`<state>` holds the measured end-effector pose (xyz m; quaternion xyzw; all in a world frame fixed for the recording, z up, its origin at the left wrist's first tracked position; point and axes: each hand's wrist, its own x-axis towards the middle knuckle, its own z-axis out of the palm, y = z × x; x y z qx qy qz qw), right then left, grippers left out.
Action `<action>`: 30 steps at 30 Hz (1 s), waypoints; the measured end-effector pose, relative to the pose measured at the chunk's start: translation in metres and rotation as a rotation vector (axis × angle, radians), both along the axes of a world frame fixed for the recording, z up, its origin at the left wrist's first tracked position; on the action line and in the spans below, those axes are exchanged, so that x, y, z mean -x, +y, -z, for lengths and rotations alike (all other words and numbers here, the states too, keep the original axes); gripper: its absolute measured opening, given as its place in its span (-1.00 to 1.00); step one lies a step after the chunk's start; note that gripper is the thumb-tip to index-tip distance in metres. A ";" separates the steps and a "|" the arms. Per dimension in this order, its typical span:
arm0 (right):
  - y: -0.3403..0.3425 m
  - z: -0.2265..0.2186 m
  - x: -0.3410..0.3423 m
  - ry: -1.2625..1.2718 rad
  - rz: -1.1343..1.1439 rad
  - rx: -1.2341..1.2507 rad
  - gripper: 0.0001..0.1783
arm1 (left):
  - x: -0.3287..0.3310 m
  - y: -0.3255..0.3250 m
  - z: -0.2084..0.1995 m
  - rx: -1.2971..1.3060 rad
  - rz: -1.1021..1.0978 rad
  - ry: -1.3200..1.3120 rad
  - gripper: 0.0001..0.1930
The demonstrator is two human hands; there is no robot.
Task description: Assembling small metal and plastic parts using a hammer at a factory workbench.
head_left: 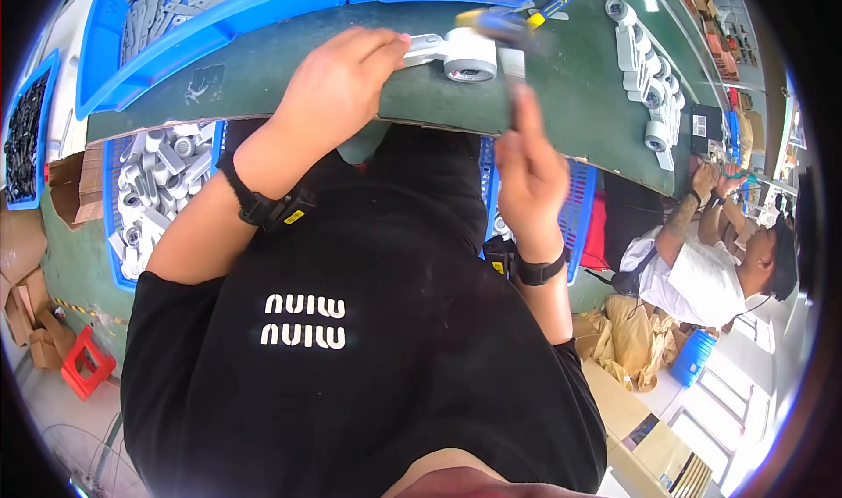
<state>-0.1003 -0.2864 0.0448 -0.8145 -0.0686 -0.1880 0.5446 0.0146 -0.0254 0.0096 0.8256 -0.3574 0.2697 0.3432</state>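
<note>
My left hand (pixel 340 77) is closed on the arm of a white part (pixel 471 53) with a round cylindrical head. The part lies on the green table (pixel 579 77) near its front edge. My right hand (pixel 532 178) grips the handle of a hammer (pixel 500 26), which is smeared by motion. The hammer's dark and yellow head is just above and beyond the part's round end; whether they touch I cannot tell. Close behind the hammer lies a tool with a blue and yellow handle (pixel 558 5).
A blue tray (pixel 237 33) of flat grey pieces fills the table's far left. More white parts (pixel 645 73) stand in a row at right. Below the table edge, a blue crate (pixel 114 209) holds similar parts. Another person (pixel 693 261) works at far right. A red stool (pixel 88 364) stands lower left.
</note>
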 end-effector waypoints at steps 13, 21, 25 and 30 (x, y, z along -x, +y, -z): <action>0.007 -0.022 0.001 0.315 -0.004 0.268 -0.43 | 0.008 -0.004 0.006 0.008 -0.054 -0.037 -0.67; 0.000 -0.036 -0.005 0.124 -0.021 0.609 -0.42 | 0.006 -0.002 0.009 -0.025 -0.075 -0.051 -0.71; 0.001 -0.026 0.004 0.110 0.139 0.165 -0.43 | 0.006 -0.001 0.005 -0.051 -0.040 -0.058 -0.65; 0.000 -0.030 -0.007 0.075 -0.086 0.648 -0.45 | 0.006 -0.002 0.007 -0.060 -0.055 -0.069 -0.66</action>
